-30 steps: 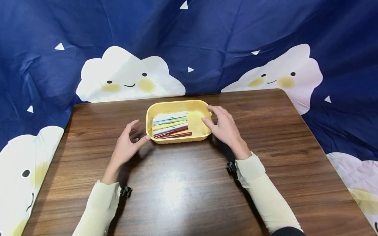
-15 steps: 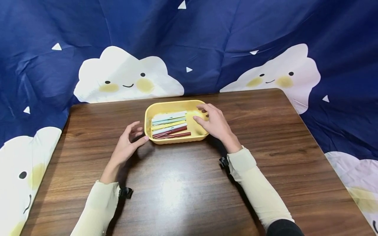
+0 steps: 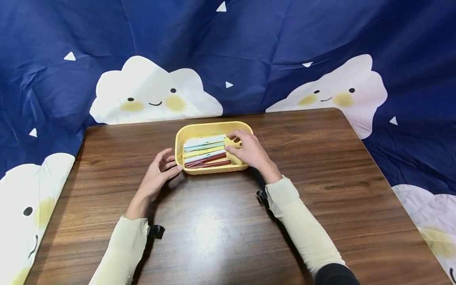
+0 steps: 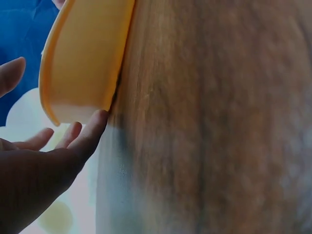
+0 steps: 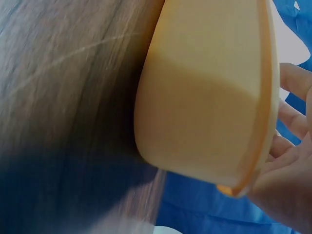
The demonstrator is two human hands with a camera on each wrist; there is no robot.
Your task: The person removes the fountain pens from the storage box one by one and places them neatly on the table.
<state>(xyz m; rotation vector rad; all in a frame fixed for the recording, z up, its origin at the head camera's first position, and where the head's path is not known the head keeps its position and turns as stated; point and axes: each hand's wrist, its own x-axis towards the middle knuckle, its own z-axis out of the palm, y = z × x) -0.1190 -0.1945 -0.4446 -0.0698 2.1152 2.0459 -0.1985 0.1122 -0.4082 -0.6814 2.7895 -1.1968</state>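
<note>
A yellow plastic basket [image 3: 217, 170] stands near the table's far edge. Slim pens [image 3: 204, 152] in white, pale green, yellow and dark red lie side by side in its left part. At the basket's left end is my left hand [image 3: 154, 176], thumb by the front corner; the left wrist view has a fingertip of this hand [image 4: 44, 165] against the basket's end wall [image 4: 83, 63]. My right hand [image 3: 251, 152] hovers over the right part, fingers loosely bent close to the pens' ends, with nothing visible in them. From the right wrist, the basket's outer wall [image 5: 204, 97] hides the pens.
Brown wood-grain table [image 3: 213, 245] surrounds the basket. Behind it hangs a dark blue cloth [image 3: 246, 47] printed with white clouds. Each wrist carries a small black device, with cream sleeves below.
My right hand has moved left from the basket's right rim to above its inside, near the pens. My left hand has stayed at the left end, shifting slightly. The pens have not moved.
</note>
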